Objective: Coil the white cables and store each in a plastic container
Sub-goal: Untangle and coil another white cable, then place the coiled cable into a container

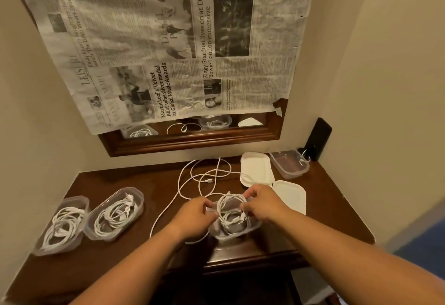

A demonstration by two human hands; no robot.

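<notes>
Left hand (197, 211) and right hand (262, 202) are both clamped on the coiled cable (231, 208). My left pinches its left side and my right pinches its right side, fingers curled round the strands. The coil sits in the mouth of the middle container (237, 231), partly above the rim. That container is close to the front edge of the bench (125, 263).

A loose cable (192, 174) sprawls in loops behind my hands, with one strand running past my left wrist toward the front edge. Two filled containers (115, 213) sit side by side at the left, a white coil in each. The outer one (61, 225) is near the left edge.

Two white lids (256, 168) lie right of centre, the nearer lid (290, 196) just beside my right hand. An open container (289, 164) is in the back right corner, next to the far lid. A dark phone (317, 138) leans on the right wall.

Bare wood shows at the front left, and to the right of my right arm. Walls close in at left, back and right. A newspaper (168, 40) hangs over the mirror (192, 141) above.
</notes>
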